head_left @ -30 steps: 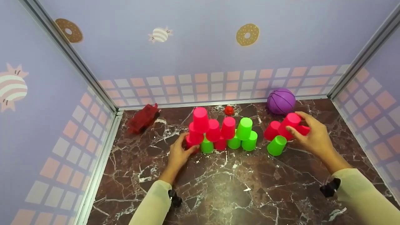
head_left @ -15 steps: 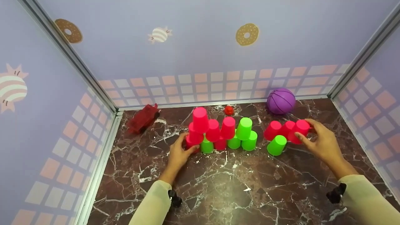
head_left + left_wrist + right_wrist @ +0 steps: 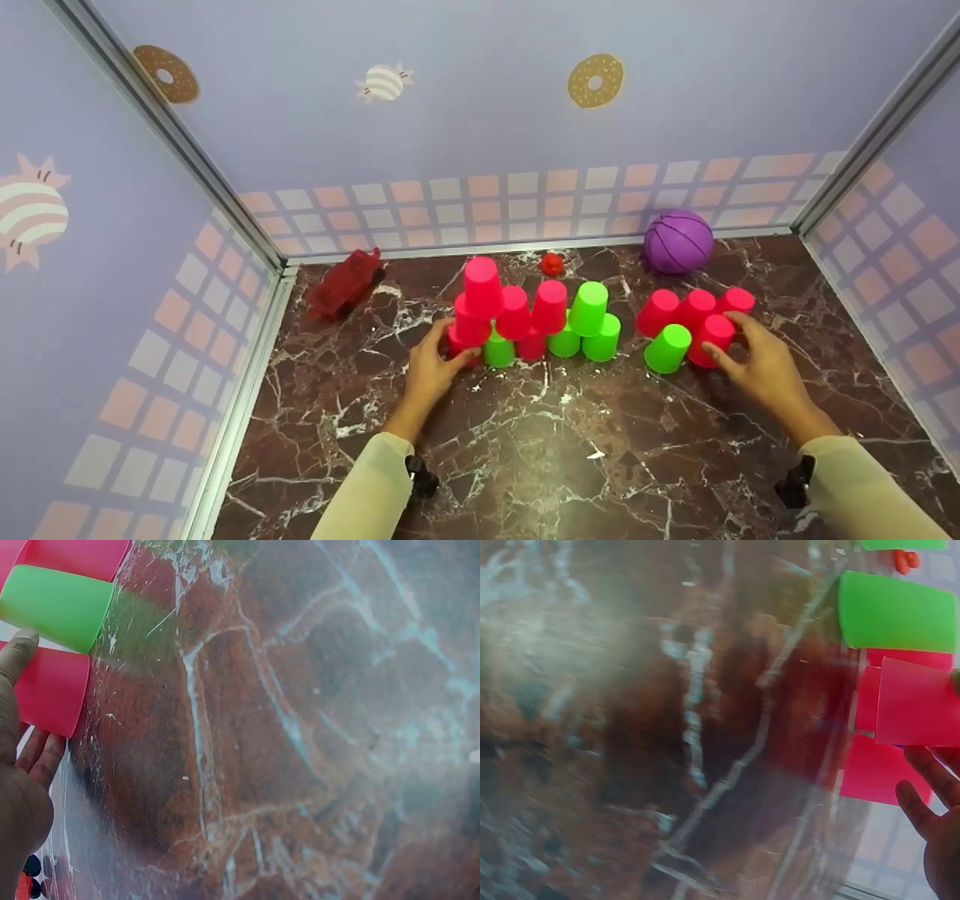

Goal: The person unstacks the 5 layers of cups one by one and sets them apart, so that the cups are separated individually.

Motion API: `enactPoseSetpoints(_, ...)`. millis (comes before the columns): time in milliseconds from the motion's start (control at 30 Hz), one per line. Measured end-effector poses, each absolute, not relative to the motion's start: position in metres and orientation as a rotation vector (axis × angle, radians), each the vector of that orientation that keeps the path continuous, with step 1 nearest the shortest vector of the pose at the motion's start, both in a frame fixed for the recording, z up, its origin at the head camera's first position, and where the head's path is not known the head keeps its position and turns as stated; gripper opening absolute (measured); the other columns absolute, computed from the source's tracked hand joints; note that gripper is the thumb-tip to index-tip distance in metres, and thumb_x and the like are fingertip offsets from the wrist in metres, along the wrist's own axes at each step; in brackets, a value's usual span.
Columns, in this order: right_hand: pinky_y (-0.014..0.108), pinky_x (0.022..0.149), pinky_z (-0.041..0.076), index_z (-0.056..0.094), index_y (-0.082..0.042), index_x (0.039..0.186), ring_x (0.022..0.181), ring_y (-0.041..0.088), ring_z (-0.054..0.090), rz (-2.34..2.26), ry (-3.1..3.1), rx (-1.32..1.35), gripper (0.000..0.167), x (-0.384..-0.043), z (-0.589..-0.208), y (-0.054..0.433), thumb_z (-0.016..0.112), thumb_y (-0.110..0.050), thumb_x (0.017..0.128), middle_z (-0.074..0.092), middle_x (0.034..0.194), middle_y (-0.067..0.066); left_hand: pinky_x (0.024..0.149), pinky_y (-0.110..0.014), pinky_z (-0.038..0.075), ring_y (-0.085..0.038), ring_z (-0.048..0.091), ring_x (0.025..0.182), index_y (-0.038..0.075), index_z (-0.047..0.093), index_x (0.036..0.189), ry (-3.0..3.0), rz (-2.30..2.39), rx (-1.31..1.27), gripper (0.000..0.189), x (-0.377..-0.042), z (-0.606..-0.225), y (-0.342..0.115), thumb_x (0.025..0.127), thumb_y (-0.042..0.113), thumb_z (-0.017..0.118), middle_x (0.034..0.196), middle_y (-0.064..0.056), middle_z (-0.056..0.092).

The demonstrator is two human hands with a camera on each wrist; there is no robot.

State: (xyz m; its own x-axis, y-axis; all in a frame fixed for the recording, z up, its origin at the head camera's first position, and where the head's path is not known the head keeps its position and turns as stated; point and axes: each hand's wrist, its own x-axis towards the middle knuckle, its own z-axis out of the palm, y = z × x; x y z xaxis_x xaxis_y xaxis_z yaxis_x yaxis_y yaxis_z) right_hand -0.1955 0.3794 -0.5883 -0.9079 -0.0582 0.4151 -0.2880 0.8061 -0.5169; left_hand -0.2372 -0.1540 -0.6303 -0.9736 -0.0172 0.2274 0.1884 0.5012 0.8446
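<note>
Gripping a loose red cup (image 3: 708, 334) between thumb and fingers, the right hand (image 3: 766, 364) is at the right side of the marbled table (image 3: 547, 457). That cup is mouth down, with 1 green cup (image 3: 667, 349) just beside it and a row of 3 red cups (image 3: 696, 306) behind. Whether its rim meets the table, I cannot tell.

The left hand (image 3: 433, 367) holds the corner cup (image 3: 56, 694), also red, at the left end of the stack (image 3: 513, 311), fingers round its far side; in the left wrist view the thumb tip overlaps the edge of the next cup, a green one.

The stack has 5 cups along the bottom, 4 across the middle and 1 red top cup (image 3: 483, 285) at its left end. All stand mouth down, red toward the left and mostly green toward the right.

Farther back are a purple ball (image 3: 679, 241), a small red object (image 3: 552, 264) and, near the left corner, a dark red object (image 3: 345, 286).
</note>
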Motion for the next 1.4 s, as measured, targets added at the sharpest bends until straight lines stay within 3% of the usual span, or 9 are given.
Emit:
enactPoseSetpoints(67, 0.065, 0.089, 0.062, 0.059, 0.006, 0.141, 0.104, 0.054, 0.077, 0.835, -2.648, 0.252, 0.061, -0.193, -0.595, 0.379, 0.091, -0.01, 0.091, 0.075, 0.122, 0.035, 0.101, -0.047, 0.066, -0.031, 0.08, 0.118, 0.017, 0.068, 0.14, -2.529, -1.465, -0.159, 0.063, -0.237, -0.631, -0.154, 0.085, 0.029, 0.097, 0.129, -0.014, 0.081)
enactPoseSetpoints(133, 0.068, 0.09, 0.06, 0.058, 0.007, 0.142, 0.106, 0.055, 0.077, 0.852, -2.674, 0.237, 0.061, -0.192, -0.6, 0.378, 0.09, -0.01, 0.092, 0.074, 0.124, 0.036, 0.1, -0.047, 0.066, -0.031, 0.08, 0.118, 0.016, 0.068, 0.139, -2.526, -1.461, -0.17, 0.062, -0.237, -0.632, -0.154, 0.086, 0.029, 0.097, 0.13, -0.014, 0.081)
enactPoseSetpoints(300, 0.064, 0.092, 0.059, 0.056, 0.007, 0.142, 0.108, 0.054, 0.077, 0.911, -2.676, 0.211, 0.061, -0.19, -0.606, 0.376, 0.089, -0.008, 0.093, 0.074, 0.123, 0.036, 0.099, -0.049, 0.066, -0.03, 0.08, 0.117, 0.017, 0.068, 0.139, -2.525, -1.45, -0.171, 0.062, -0.238, -0.633, -0.153, 0.085, 0.029, 0.097, 0.128, -0.013, 0.081)
enactPoseSetpoints(733, 0.065, 0.095, 0.059, 0.054, 0.006, 0.145, 0.111, 0.056, 0.076, 0.953, -2.694, 0.199, 0.062, -0.189, -0.605, 0.372, 0.087, -0.009, 0.095, 0.073, 0.126, 0.038, 0.1, -0.048, 0.066, -0.031, 0.08, 0.117, 0.016, 0.068, 0.14, -2.526, -1.444, -0.161, 0.062, -0.236, -0.631, -0.154, 0.086, 0.029, 0.096, 0.127, -0.014, 0.082)
enactPoseSetpoints(1033, 0.068, 0.098, 0.058, 0.051, 0.006, 0.147, 0.114, 0.058, 0.075, 0.953, -2.751, 0.174, 0.064, -0.189, -0.602, 0.374, 0.086, -0.015, 0.098, 0.072, 0.128, 0.04, 0.1, -0.05, 0.065, -0.032, 0.08, 0.117, 0.016, 0.069, 0.14, -2.531, -1.444, -0.152, 0.064, -0.235, -0.631, -0.154, 0.085, 0.031, 0.097, 0.127, -0.015, 0.082)
enactPoseSetpoints(1267, 0.074, 0.094, 0.058, 0.049, 0.008, 0.147, 0.106, 0.059, 0.076, 0.897, -2.756, 0.228, 0.068, -0.194, -0.599, 0.378, 0.087, -0.018, 0.097, 0.071, 0.129, 0.039, 0.1, -0.048, 0.066, -0.03, 0.079, 0.12, 0.019, 0.068, 0.142, -2.569, -1.397, -0.135, 0.065, -0.235, -0.63, -0.153, 0.085, 0.033, 0.097, 0.13, -0.013, 0.081)
enactPoseSetpoints(1333, 0.072, 0.093, 0.059, 0.05, 0.008, 0.147, 0.105, 0.057, 0.076, 0.897, -2.731, 0.245, 0.067, -0.195, -0.595, 0.379, 0.087, -0.019, 0.097, 0.071, 0.129, 0.037, 0.1, -0.049, 0.066, -0.03, 0.079, 0.119, 0.018, 0.068, 0.142, -2.564, -1.393, -0.139, 0.065, -0.235, -0.629, -0.153, 0.085, 0.033, 0.097, 0.13, -0.013, 0.081)
enactPoseSetpoints(1400, 0.059, 0.09, 0.064, 0.053, 0.008, 0.145, 0.104, 0.053, 0.077, 0.89, -2.693, 0.267, 0.065, -0.197, -0.589, 0.377, 0.087, -0.018, 0.097, 0.072, 0.127, 0.034, 0.1, -0.05, 0.065, -0.031, 0.079, 0.118, 0.018, 0.068, 0.142, -2.563, -1.385, -0.139, 0.064, -0.235, -0.629, -0.153, 0.086, 0.032, 0.096, 0.129, -0.014, 0.081)
